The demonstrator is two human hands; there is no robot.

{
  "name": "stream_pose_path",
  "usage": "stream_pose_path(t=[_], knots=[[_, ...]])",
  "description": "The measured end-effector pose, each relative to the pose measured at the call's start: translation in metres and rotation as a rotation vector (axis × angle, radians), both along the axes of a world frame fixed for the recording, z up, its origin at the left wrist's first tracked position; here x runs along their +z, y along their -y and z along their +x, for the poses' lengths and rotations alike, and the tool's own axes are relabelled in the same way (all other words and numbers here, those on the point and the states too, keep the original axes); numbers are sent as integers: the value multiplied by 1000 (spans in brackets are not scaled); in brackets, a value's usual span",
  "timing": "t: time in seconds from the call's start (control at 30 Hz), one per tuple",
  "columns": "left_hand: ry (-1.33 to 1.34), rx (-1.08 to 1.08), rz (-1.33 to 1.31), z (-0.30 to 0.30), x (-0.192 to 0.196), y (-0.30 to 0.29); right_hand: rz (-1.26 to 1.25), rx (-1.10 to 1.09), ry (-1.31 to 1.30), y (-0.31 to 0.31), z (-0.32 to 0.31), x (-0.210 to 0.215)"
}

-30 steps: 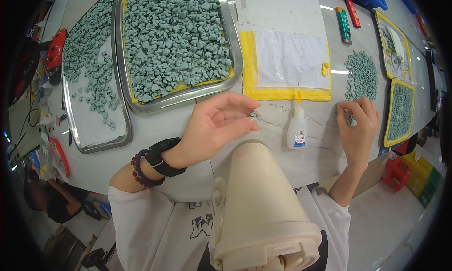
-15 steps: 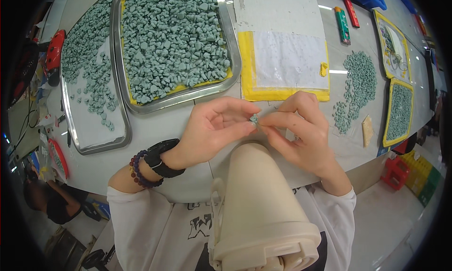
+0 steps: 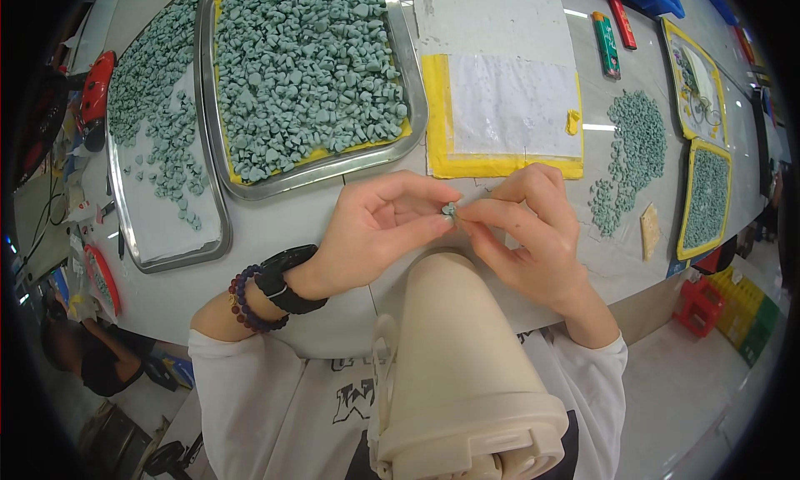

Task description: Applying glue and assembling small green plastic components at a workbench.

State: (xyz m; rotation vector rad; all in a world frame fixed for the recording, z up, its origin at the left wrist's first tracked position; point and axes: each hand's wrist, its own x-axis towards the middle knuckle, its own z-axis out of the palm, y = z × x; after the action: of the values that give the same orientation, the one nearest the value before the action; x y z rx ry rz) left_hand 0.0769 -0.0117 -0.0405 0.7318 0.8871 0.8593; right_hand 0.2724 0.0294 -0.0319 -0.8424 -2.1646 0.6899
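Note:
Between the thumb and fingers of my left hand [image 3: 379,230] is a small grey-green piece [image 3: 450,210], like those in the trays. The thumb and forefinger of my right hand [image 3: 533,234] are pinched together right against it; whether they hold something fine of their own is too small to make out. Both hands hover over the table just beyond a tall cream tumbler [image 3: 458,330]. Past my fingers lies a board with a yellow-taped edge and a white sheet [image 3: 512,105].
At the left stand two metal trays of grey-green pieces, one full [image 3: 304,80], one partly filled [image 3: 167,230]. To the right are a loose pile of pieces [image 3: 637,138], a tan flat piece [image 3: 650,232], a green lighter [image 3: 607,45], a red lighter [image 3: 622,22] and a yellow-rimmed tray [image 3: 707,201].
My right wrist and forearm have shifted very slightly. Both hands keep their pinch around the small piece at the same spot.

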Motion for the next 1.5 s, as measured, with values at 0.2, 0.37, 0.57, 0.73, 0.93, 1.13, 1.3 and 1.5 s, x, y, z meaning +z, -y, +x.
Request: stream_pose_path(t=[0.2,0.37,0.57,0.73,0.93,1.13,1.3,1.5], knots=[[-14,6,34,0,-2,0,41,-9,19,1,-3,-3],[-7,36,-14,-2,0,0,108,-11,24,4,-3,-8],[20,39,-16,-2,-1,1,113,0,29,6,-1,-3],[8,44,-20,-1,-1,1,102,29,14,5,1,-4],[25,57,-15,-5,0,0,-176,14,-127,-14,18,29],[-16,-24,85,12,7,-9,-30,295,-150,50,37,130],[-54,50,100,-3,-4,6,299,170,131,59,12,129],[-60,59,136,4,-2,9,94,113,-41,79,12,141]])
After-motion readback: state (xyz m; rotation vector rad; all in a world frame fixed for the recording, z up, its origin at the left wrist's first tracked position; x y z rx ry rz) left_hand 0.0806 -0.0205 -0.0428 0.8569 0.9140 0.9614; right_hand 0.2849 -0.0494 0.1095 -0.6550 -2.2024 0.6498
